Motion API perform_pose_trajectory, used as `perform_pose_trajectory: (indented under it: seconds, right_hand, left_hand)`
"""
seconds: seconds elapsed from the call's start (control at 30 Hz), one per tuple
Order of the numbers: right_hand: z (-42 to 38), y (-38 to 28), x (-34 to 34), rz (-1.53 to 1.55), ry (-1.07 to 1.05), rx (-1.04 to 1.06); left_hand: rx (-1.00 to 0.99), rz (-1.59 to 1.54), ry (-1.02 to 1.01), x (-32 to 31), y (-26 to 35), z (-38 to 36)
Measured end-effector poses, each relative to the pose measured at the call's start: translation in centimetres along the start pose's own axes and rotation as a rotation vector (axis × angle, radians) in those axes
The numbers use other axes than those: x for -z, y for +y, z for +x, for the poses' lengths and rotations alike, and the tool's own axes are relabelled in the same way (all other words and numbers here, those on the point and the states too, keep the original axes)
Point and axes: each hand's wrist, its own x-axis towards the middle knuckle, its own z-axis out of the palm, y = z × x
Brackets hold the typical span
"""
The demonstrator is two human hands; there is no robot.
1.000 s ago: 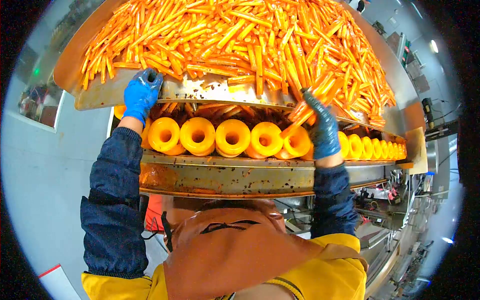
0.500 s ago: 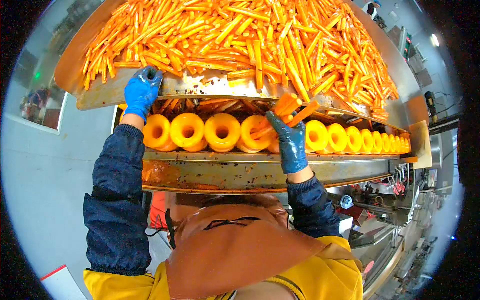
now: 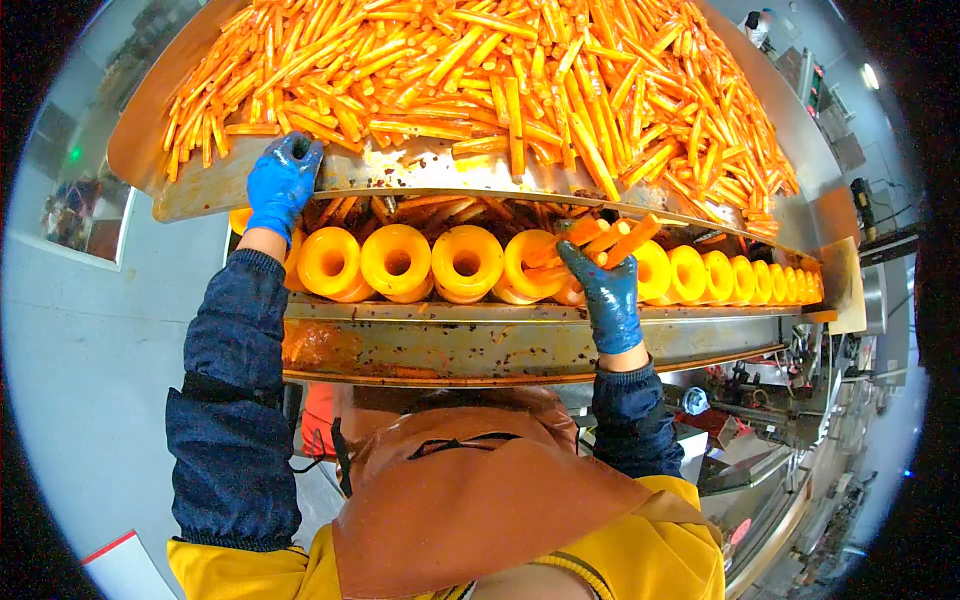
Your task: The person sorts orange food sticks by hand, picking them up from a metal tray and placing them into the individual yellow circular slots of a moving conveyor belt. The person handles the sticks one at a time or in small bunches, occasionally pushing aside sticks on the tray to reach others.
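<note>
Several slick orange sticks (image 3: 612,240) in the glossy-gloved right hand (image 3: 608,295)

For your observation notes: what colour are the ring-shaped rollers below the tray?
Yellow rollers, clearest in the head view.

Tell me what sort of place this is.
Probably a food-processing plant. A steel tray is heaped with orange sticks above a row of yellow funnel-like cups. The right hand, in a blue glove, holds a few sticks at the cups.
</note>
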Motion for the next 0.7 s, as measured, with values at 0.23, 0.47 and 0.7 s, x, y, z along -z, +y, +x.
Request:
perform_pose_trajectory:
  seconds: [0.23, 0.47, 0.7]
  right_hand:
    - [0.1, -0.4, 2.2, 0.031, 0.277, 0.000]
    - [-0.7, -1.2, 1.3, 0.310, 0.340, 0.196]
    - [-0.7, 1.2, 0.6, 0.165, 0.008, -0.048]
  left_hand:
    - [-0.013, 0.001, 0.036, 0.3, 0.6, -0.2]
    - [-0.017, 0.004, 0.062, 0.8, 1.6, -0.7]
    - [-0.012, 0.002, 0.055, 0.5, 0.8, -0.4]
